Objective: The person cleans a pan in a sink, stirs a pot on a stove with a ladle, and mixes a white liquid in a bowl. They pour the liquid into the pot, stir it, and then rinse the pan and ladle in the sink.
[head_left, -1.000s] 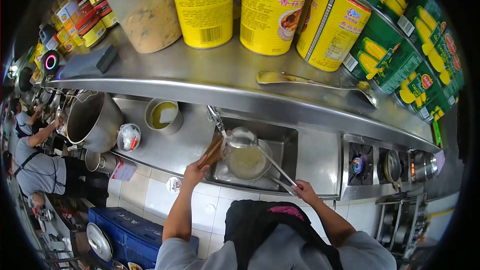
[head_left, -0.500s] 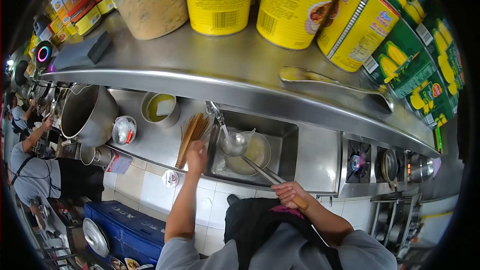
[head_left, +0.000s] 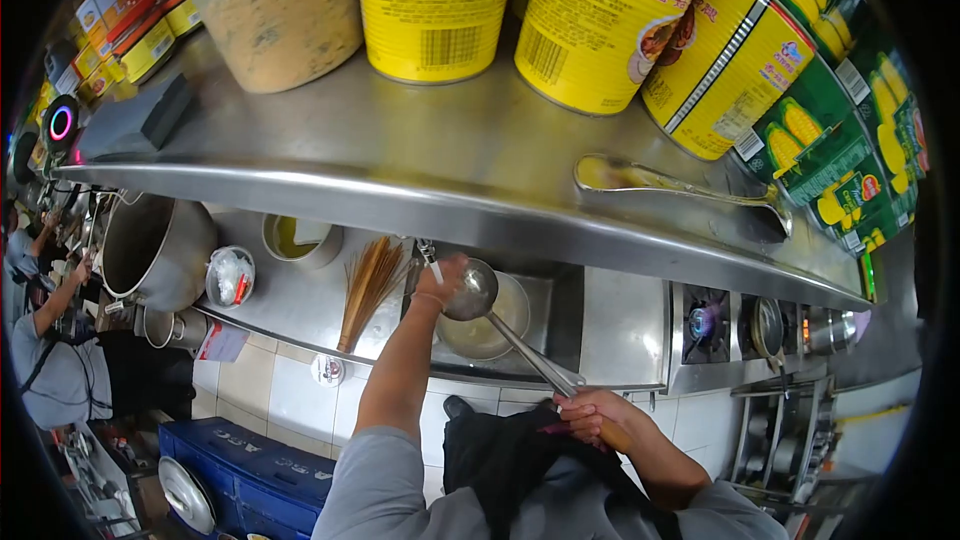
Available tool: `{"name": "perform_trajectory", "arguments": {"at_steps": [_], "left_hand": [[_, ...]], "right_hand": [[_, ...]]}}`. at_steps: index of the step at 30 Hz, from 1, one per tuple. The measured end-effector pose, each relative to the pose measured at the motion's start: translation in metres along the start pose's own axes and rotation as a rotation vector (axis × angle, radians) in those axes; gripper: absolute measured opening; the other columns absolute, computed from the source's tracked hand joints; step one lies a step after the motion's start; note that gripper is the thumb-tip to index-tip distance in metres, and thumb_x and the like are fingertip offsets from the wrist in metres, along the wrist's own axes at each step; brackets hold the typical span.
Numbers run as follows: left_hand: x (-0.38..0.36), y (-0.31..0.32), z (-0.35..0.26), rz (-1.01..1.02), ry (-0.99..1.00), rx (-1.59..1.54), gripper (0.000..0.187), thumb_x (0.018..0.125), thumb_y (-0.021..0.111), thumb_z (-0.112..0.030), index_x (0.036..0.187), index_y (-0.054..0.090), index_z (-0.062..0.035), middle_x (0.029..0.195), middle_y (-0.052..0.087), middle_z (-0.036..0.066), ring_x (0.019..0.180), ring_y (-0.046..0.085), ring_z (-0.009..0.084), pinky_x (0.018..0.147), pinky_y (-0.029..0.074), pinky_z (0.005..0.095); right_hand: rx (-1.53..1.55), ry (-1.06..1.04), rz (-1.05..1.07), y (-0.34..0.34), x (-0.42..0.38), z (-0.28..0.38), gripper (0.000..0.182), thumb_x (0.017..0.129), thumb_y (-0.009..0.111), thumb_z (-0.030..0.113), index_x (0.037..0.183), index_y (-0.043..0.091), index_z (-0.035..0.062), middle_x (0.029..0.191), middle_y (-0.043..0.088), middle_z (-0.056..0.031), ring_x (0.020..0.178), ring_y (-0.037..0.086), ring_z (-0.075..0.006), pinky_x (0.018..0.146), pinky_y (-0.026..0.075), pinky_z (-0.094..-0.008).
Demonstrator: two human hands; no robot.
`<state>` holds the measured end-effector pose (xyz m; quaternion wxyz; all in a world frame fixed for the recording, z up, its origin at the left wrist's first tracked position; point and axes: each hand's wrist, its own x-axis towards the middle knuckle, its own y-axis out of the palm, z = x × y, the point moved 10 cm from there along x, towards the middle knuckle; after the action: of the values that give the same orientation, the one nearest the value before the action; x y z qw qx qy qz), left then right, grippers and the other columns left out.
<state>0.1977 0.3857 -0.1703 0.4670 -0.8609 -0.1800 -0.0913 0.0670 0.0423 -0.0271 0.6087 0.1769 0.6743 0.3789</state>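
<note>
My right hand (head_left: pixel 597 418) is closed around the handle end of a long metal ladle (head_left: pixel 473 290), whose bowl is over the left part of the sink (head_left: pixel 556 320). Close to the tap (head_left: pixel 427 250), beside the ladle bowl, is my left hand (head_left: pixel 442 278); its fingers are blurred and partly overlap the tap. Beneath the ladle, a round pan (head_left: pixel 490 332) with cloudy liquid sits in the sink. A bamboo brush (head_left: pixel 370 292) lies on the steel counter left of the sink.
Above the sink runs a steel shelf (head_left: pixel 400 155) with yellow cans (head_left: pixel 435 10) and a large spoon (head_left: pixel 680 188). A big pot (head_left: pixel 160 250) and an oil container (head_left: pixel 300 240) stand left. At right, a burner (head_left: pixel 705 323) is lit. Another person (head_left: pixel 60 370) works far left.
My left hand has moved from the bamboo brush, right and up to the tap beside the ladle bowl. My right hand still grips the ladle. The whole view has shifted slightly.
</note>
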Motion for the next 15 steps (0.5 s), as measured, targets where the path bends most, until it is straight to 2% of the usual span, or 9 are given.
{"name": "perform_trajectory", "arguments": {"at_steps": [2,3,4,6,8,10,12,14,15], "left_hand": [[-0.014,-0.002,0.028,-0.115,-0.367,-0.134,0.035,0.102,0.041,-0.036,0.104,0.062,-0.0075,0.088,0.067,0.023,0.084,0.066,0.0447,0.072,0.052,0.054],[-0.022,-0.011,0.023,-0.337,-0.342,-0.225,0.044,0.103,0.039,-0.042,0.1,0.063,-0.006,0.085,0.066,0.025,0.083,0.066,0.0454,0.07,0.051,0.0514],[-0.034,0.018,0.037,-0.333,-0.337,-0.225,0.044,0.103,0.039,-0.042,0.1,0.063,-0.006,0.085,0.066,0.025,0.083,0.066,0.0454,0.07,0.051,0.0514],[-0.096,0.125,0.119,-0.014,-0.976,-0.36,0.041,0.1,0.047,-0.04,0.095,0.064,-0.0029,0.083,0.065,0.026,0.077,0.066,0.0441,0.071,0.053,0.0476],[-0.123,0.137,0.101,0.024,-1.04,-0.763,0.042,0.098,0.051,-0.039,0.091,0.065,-0.0008,0.082,0.065,0.027,0.075,0.066,0.0427,0.07,0.053,0.0462],[-0.132,0.152,0.106,0.067,-1.084,-1.17,0.042,0.096,0.055,-0.039,0.086,0.065,0.0013,0.081,0.064,0.028,0.072,0.066,0.0413,0.07,0.054,0.0448],[-0.094,0.106,0.12,-0.079,-0.311,-0.416,0.037,0.095,0.057,-0.035,0.089,0.066,0.0002,0.077,0.066,0.021,0.067,0.066,0.0359,0.067,0.055,0.0432],[-0.076,0.045,0.104,-0.234,-0.91,-1.357,0.03,0.096,0.056,-0.034,0.097,0.066,-0.006,0.077,0.067,0.013,0.067,0.066,0.0306,0.066,0.055,0.0442],[-0.062,0.061,0.162,-0.137,-0.738,-1.02,0.027,0.097,0.055,-0.033,0.101,0.064,-0.0077,0.081,0.067,0.011,0.071,0.066,0.0288,0.068,0.055,0.0444]], "right_hand": [[0.002,-0.011,0.008,-0.004,0.001,0.001,0.007,0.097,0.058,0.014,0.1,0.052,0.0127,0.058,0.042,0.007,0.042,0.039,-0.006,0.039,0.034,-0.0239],[-0.225,-0.065,-0.118,-0.013,0.004,0.007,0.007,0.098,0.057,0.015,0.1,0.052,0.0113,0.059,0.044,0.0047,0.042,0.042,-0.0083,0.041,0.037,-0.0246],[-0.452,-0.12,-0.244,-0.023,0.003,0.017,0.007,0.098,0.056,0.016,0.1,0.052,0.0099,0.06,0.046,0.0024,0.042,0.044,-0.0105,0.043,0.04,-0.0252],[-0.725,-0.14,-0.332,-0.045,0.005,0.023,0.016,0.096,0.059,0.021,0.104,0.052,0.0091,0.063,0.052,-0.0021,0.046,0.051,-0.0156,0.046,0.045,-0.0299],[-1.006,-0.155,-0.424,-0.077,0.008,0.025,0.025,0.093,0.062,0.026,0.109,0.053,0.0083,0.066,0.058,-0.0066,0.05,0.058,-0.0207,0.049,0.05,-0.0346],[-1.981,-0.52,-0.971,-0.083,-0.019,0.06,0.032,0.09,0.063,0.026,0.113,0.05,0.0061,0.074,0.065,-0.0189,0.064,0.066,-0.037,0.06,0.054,-0.049],[-1.9,-0.459,-1.043,-0.081,-0.034,0.069,0.035,0.087,0.064,0.026,0.111,0.049,0.0058,0.079,0.066,-0.0263,0.076,0.066,-0.0461,0.069,0.052,-0.0569],[-1.935,-0.398,-1.205,-0.092,-0.054,0.073,0.033,0.087,0.065,0.026,0.109,0.049,0.0064,0.074,0.065,-0.024,0.073,0.067,-0.0437,0.066,0.053,-0.0551],[-1.933,-0.423,-1.236,-0.094,-0.061,0.072,0.031,0.087,0.066,0.025,0.106,0.048,0.0066,0.073,0.065,-0.023,0.071,0.067,-0.0437,0.065,0.053,-0.0545]]}}
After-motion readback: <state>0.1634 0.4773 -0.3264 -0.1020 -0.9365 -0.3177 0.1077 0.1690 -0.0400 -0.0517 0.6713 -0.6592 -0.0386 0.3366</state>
